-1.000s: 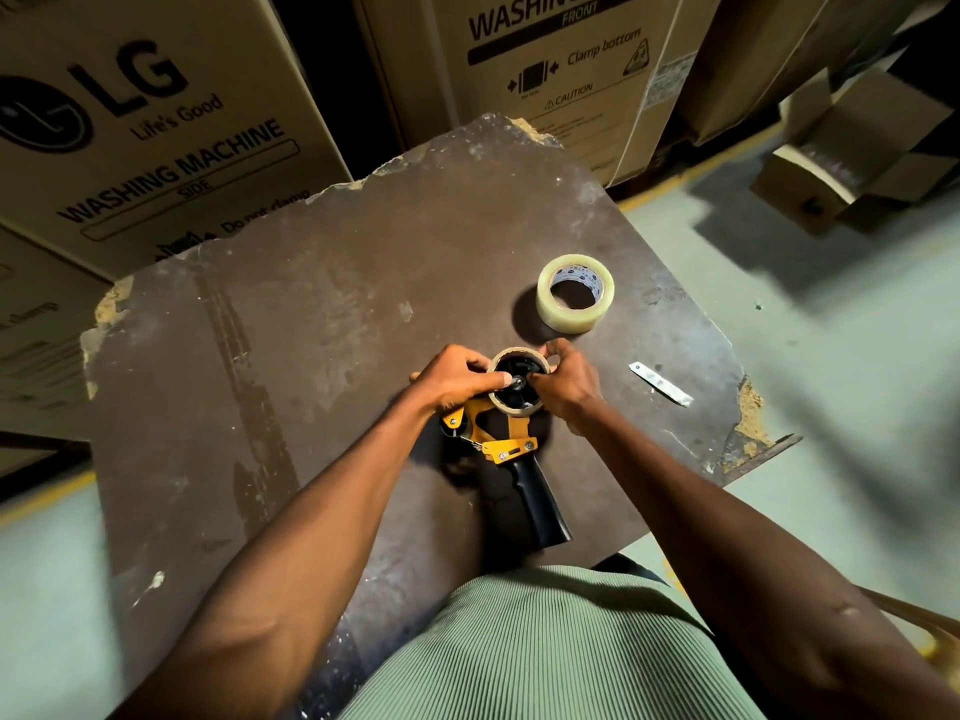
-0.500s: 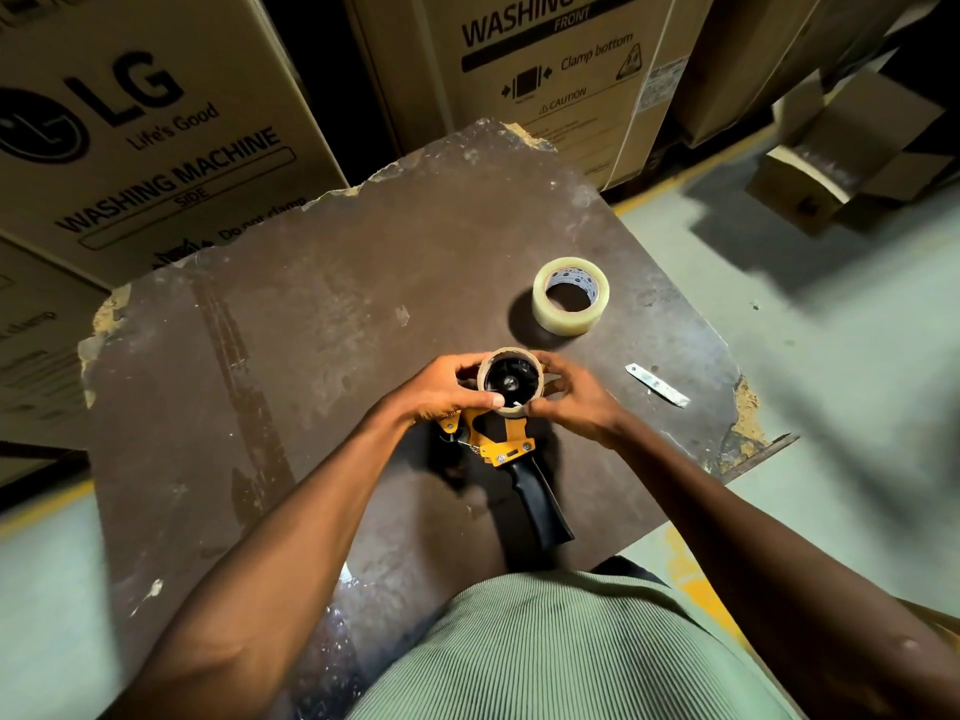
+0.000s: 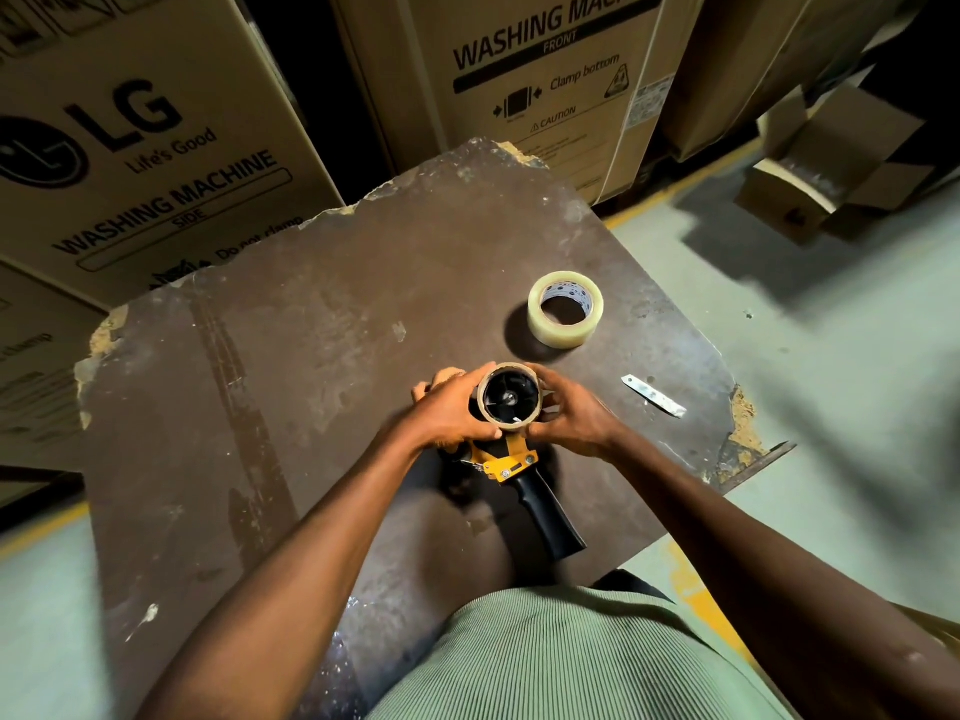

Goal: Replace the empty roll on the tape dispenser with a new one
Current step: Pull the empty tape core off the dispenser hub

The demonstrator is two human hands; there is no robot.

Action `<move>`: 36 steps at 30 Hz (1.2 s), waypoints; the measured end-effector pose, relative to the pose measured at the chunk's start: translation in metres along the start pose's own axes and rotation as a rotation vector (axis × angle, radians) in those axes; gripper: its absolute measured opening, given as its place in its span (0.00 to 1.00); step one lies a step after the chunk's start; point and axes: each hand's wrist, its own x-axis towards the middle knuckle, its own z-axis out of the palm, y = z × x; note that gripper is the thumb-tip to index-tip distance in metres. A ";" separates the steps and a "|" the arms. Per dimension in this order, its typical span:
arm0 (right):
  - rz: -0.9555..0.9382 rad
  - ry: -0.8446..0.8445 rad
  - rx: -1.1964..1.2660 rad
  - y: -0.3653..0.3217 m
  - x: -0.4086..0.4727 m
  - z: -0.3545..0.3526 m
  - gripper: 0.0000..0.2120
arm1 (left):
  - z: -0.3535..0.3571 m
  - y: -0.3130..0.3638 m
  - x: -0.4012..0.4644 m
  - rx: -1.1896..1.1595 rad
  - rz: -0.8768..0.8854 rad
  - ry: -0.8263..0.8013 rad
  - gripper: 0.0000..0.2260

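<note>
The tape dispenser (image 3: 511, 459) lies on a worn brown board (image 3: 291, 356), yellow frame up, black handle pointing toward me. An empty brown cardboard roll (image 3: 510, 373) sits around the dispenser's black hub. My left hand (image 3: 452, 413) grips the roll's left side and my right hand (image 3: 569, 413) grips its right side, fingers wrapped around the rim. A new roll of clear tape (image 3: 566, 310) lies flat on the board just beyond my right hand, apart from both hands.
A small metal blade strip (image 3: 653, 396) lies on the board to the right of my right hand. Large cardboard washing machine boxes (image 3: 156, 148) stand behind the board. Smaller open boxes (image 3: 831, 168) sit on the floor at the back right. The board's edges are chipped.
Both hands have closed further around the empty roll, which now stands a little higher toward the camera over the dispenser frame. The new roll and the metal strip have not moved.
</note>
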 end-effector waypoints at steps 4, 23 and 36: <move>-0.012 0.014 0.020 0.002 0.000 0.002 0.40 | 0.011 0.001 -0.004 -0.148 -0.010 0.064 0.47; -0.103 0.006 0.355 -0.004 -0.009 -0.007 0.36 | 0.003 0.003 -0.013 -0.388 0.114 0.050 0.37; -0.083 0.329 0.036 0.031 -0.046 -0.031 0.35 | 0.012 -0.006 -0.017 -0.426 0.002 0.058 0.50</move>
